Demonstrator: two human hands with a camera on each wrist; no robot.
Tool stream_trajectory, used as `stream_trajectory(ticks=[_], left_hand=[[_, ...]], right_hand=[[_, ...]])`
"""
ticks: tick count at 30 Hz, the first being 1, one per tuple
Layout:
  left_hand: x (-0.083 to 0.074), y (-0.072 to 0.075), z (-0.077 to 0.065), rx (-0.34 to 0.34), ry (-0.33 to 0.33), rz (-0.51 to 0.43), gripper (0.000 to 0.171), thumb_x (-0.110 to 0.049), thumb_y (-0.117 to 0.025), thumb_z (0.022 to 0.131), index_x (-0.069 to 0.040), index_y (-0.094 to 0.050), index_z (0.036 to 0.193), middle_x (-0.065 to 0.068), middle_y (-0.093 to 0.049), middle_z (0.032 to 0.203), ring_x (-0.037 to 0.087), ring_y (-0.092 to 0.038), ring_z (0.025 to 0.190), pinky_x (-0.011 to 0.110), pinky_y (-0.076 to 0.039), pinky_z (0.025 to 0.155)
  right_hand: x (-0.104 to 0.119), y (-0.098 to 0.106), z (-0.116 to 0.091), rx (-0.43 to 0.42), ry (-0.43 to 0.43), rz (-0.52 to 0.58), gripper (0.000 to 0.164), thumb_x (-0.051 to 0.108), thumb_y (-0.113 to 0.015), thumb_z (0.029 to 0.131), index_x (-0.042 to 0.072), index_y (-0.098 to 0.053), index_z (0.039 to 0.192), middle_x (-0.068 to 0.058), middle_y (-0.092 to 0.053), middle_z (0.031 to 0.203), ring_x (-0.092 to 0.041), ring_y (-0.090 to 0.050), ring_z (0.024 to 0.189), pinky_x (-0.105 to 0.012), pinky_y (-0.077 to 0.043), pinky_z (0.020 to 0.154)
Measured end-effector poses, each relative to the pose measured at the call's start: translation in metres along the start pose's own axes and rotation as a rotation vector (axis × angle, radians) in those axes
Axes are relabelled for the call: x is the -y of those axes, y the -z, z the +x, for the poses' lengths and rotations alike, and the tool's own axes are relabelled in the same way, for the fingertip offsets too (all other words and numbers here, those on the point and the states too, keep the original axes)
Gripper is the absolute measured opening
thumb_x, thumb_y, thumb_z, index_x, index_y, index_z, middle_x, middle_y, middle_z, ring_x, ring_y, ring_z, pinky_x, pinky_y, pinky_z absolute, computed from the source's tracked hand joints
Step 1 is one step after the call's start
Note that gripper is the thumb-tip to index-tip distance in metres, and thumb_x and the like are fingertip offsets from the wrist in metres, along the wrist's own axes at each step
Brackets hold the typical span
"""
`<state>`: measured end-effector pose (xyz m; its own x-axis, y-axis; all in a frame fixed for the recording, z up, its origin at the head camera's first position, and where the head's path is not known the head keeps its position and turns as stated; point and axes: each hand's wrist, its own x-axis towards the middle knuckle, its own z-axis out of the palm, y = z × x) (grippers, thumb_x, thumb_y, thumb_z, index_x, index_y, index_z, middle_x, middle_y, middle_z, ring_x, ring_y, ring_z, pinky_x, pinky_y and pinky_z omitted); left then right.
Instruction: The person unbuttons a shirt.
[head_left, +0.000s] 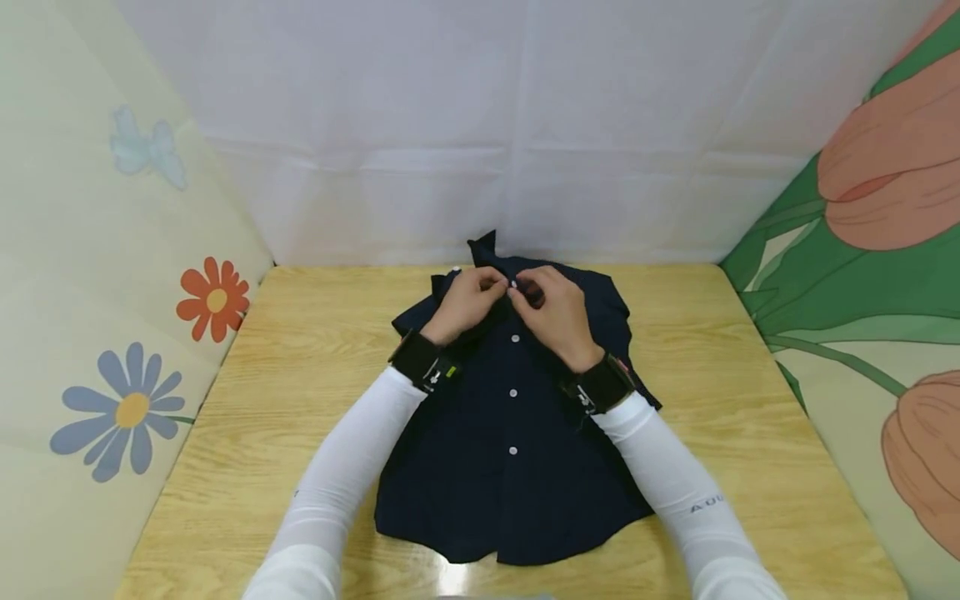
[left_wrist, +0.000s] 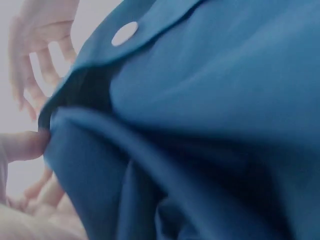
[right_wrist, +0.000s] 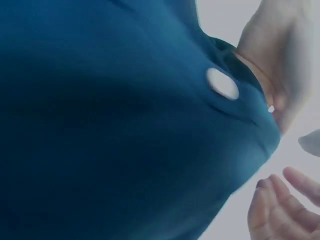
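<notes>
A navy short-sleeved shirt (head_left: 465,467) lies front up, with white buttons (head_left: 513,392) down its placket. Close to the collar, my left hand (head_left: 467,302) pinches the placket edge; in the left wrist view its thumb (left_wrist: 25,145) presses against the cloth. A small white spot shows by this hand's fingertips in the right wrist view. My right hand (head_left: 557,312) is just beside, thumb and forefinger bent towards the same spot. Seen from the right wrist, its fingers (right_wrist: 275,210) are loosely bent and apart from the cloth, with nothing between them and the thumb.
The shirt is spread on a wood-grain table (head_left: 285,375). A white cloth backdrop (head_left: 420,125) stands behind it, with flower-printed panels on the left (head_left: 45,250) and right (head_left: 795,383). The collar (head_left: 486,243) sticks up near the table's far edge.
</notes>
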<state>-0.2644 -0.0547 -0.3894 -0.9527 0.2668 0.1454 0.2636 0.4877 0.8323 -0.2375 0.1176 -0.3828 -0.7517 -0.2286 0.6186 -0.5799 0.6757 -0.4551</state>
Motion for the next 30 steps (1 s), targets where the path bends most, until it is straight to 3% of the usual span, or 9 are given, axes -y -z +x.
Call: stream_trajectory(ticks=[3, 6, 10, 18, 22, 30], left_hand=[[-0.006, -0.001, -0.002, -0.086, 0.032, -0.103, 0.022, -0.029, -0.054, 0.094, -0.012, -0.068, 0.101, 0.005, -0.07, 0.096, 0.016, -0.059, 0.082, 0.026, -0.042, 0.071], [-0.012, -0.001, -0.005, -0.114, 0.037, -0.148, 0.023, -0.03, -0.054, 0.095, -0.013, -0.067, 0.102, 0.007, -0.069, 0.094, 0.017, -0.06, 0.083, 0.027, -0.044, 0.072], [-0.017, -0.002, -0.009, -0.101, 0.018, -0.135, 0.023, -0.031, -0.052, 0.096, -0.013, -0.065, 0.103, 0.007, -0.067, 0.093, 0.019, -0.06, 0.081, 0.029, -0.045, 0.073], [-0.017, -0.003, -0.013, -0.052, 0.039, -0.181, 0.025, -0.03, -0.051, 0.096, -0.011, -0.065, 0.106, 0.007, -0.066, 0.099, 0.017, -0.059, 0.087, 0.028, -0.044, 0.076], [-0.016, -0.004, -0.013, -0.059, 0.013, -0.146, 0.025, -0.029, -0.053, 0.095, -0.011, -0.066, 0.107, 0.006, -0.067, 0.101, 0.016, -0.06, 0.086, 0.028, -0.045, 0.075], [-0.015, -0.007, -0.015, -0.156, -0.039, -0.068, 0.025, -0.029, -0.056, 0.094, -0.012, -0.07, 0.103, 0.006, -0.069, 0.093, 0.015, -0.058, 0.073, 0.026, -0.045, 0.067]], right_hand=[[0.004, -0.003, -0.003, 0.002, 0.024, -0.085, 0.035, 0.038, -0.067, 0.084, 0.012, -0.067, 0.107, -0.006, -0.067, 0.094, -0.019, -0.064, 0.078, -0.034, -0.05, 0.068], [0.006, -0.003, -0.003, -0.022, 0.035, -0.133, 0.03, 0.031, -0.066, 0.085, 0.011, -0.068, 0.107, -0.006, -0.069, 0.097, -0.02, -0.065, 0.082, -0.036, -0.051, 0.071], [0.005, -0.002, -0.001, -0.052, 0.053, -0.136, 0.021, 0.017, -0.061, 0.086, 0.009, -0.07, 0.103, -0.008, -0.071, 0.096, -0.023, -0.066, 0.075, -0.037, -0.052, 0.068], [0.002, -0.001, 0.0, -0.049, 0.103, -0.123, 0.02, 0.022, -0.063, 0.089, 0.008, -0.071, 0.101, -0.008, -0.07, 0.092, -0.022, -0.066, 0.078, -0.034, -0.052, 0.07], [0.0, -0.003, 0.0, -0.116, 0.135, -0.154, 0.016, 0.018, -0.063, 0.087, 0.007, -0.072, 0.095, -0.008, -0.071, 0.087, -0.021, -0.066, 0.075, -0.034, -0.052, 0.067], [0.001, -0.007, 0.0, -0.178, 0.162, -0.156, 0.013, 0.016, -0.065, 0.085, 0.007, -0.072, 0.091, -0.008, -0.071, 0.084, -0.021, -0.067, 0.073, -0.033, -0.052, 0.066]])
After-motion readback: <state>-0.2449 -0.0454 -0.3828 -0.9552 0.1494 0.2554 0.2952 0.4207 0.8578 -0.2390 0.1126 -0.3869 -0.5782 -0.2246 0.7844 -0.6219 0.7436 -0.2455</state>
